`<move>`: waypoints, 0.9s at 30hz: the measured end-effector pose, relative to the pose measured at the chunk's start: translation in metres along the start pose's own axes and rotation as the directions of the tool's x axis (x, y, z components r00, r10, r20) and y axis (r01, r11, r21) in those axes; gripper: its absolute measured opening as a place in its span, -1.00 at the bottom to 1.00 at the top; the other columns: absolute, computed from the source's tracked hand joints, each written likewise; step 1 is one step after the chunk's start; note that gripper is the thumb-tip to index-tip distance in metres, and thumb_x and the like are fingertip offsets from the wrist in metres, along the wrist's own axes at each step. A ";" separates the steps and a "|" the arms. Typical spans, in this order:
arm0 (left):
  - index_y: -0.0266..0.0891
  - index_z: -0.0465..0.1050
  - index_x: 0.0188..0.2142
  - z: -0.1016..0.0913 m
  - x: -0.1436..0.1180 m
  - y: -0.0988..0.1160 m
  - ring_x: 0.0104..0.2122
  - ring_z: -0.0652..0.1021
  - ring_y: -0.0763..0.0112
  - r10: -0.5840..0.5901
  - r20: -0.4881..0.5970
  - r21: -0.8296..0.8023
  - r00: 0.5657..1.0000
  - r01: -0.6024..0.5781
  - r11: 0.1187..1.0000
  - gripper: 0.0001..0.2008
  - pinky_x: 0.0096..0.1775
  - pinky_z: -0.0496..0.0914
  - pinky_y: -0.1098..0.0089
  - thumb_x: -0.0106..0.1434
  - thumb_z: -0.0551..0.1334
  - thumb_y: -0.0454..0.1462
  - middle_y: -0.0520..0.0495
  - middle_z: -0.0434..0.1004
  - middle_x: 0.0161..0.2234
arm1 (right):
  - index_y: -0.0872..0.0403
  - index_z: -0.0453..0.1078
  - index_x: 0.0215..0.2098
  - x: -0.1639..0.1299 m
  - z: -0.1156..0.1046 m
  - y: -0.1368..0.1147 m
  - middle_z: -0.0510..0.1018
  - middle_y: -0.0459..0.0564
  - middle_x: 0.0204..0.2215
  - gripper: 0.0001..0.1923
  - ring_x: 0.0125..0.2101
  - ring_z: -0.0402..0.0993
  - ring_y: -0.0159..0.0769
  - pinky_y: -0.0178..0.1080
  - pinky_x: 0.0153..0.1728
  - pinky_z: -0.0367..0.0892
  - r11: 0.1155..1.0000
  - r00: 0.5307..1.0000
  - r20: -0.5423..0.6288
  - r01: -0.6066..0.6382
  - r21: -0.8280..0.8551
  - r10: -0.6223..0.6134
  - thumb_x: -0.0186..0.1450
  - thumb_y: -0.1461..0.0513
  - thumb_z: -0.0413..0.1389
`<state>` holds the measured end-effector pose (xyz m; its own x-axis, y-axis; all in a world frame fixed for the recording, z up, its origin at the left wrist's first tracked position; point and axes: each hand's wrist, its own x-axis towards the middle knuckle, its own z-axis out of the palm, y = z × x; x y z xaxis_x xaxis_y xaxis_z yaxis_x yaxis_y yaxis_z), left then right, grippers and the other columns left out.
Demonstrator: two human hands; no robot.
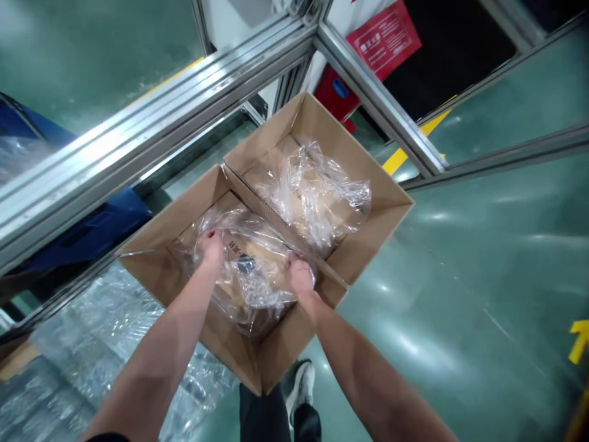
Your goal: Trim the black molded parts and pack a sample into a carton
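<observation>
Green factory floor (pixel 483 258) surrounds a divided cardboard box (pixel 368 242). Both the left hand (pixel 210 248) and the right hand (pixel 299 276) clutch the clear plastic bag (pixel 251 288) in the near compartment; its wrapped contents are blurred by glare, and the fingertips are hidden.

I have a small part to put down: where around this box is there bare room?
Bare green floor lies right of the box, up to the aluminium frame. The box is crowded: both halves, either side of the divider, hold plastic bags, and the left hand and right hand fill the near one. Plastic sheeting covers the left.
</observation>
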<state>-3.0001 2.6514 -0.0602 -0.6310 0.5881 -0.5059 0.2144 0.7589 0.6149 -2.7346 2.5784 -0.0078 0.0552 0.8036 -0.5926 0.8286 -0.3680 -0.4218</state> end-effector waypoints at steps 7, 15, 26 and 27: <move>-0.12 0.16 0.49 -0.082 -0.073 0.004 0.44 0.20 -0.07 0.397 0.267 0.421 0.878 -0.477 0.771 -0.16 0.43 0.16 -0.06 0.26 0.34 -0.43 -0.26 0.04 0.51 | -0.06 0.27 0.48 -0.114 -0.036 -0.023 0.68 -0.07 -0.03 -0.31 -0.14 0.65 -0.32 -0.34 0.01 0.53 0.971 0.904 0.358 0.195 0.138 -0.232 0.40 0.28 0.09; -0.34 0.59 0.01 -0.096 -0.070 -0.016 0.43 0.19 -0.18 0.174 0.341 0.752 0.924 -0.379 0.540 -0.75 0.40 0.02 -0.36 0.38 0.33 -0.29 -0.34 0.33 0.36 | 0.29 -0.12 0.60 -0.152 -0.006 -0.031 0.62 0.40 0.05 -0.07 0.08 0.60 0.15 0.12 0.17 0.46 0.904 0.739 0.629 0.406 -0.133 -0.240 0.37 0.27 0.15; -0.20 -0.14 0.57 -0.068 -0.079 -0.023 0.49 0.02 -0.25 0.195 0.234 0.801 0.953 -0.302 0.516 0.01 0.36 0.22 -0.21 0.37 0.26 0.19 -0.38 -0.12 0.54 | 0.10 0.29 0.43 -0.131 0.089 -0.015 0.44 0.23 0.28 -0.48 0.31 0.36 0.13 0.40 0.35 0.14 0.844 0.747 0.663 0.384 -0.375 -0.045 0.54 0.23 0.14; -0.19 -0.07 0.56 -0.065 -0.082 -0.031 0.50 -0.01 -0.27 0.177 0.265 0.802 0.948 -0.319 0.504 0.00 0.37 0.19 -0.23 0.33 0.34 0.11 -0.36 -0.12 0.54 | 0.11 0.29 0.43 -0.130 0.091 -0.015 0.45 0.23 0.27 -0.48 0.30 0.37 0.12 0.39 0.35 0.15 0.849 0.750 0.660 0.381 -0.366 -0.052 0.54 0.23 0.14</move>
<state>-3.0033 2.5615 0.0019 -0.3622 0.7660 -0.5311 0.9076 0.4195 -0.0138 -2.8048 2.4366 0.0129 -0.3692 0.3132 -0.8750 0.9284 0.1654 -0.3326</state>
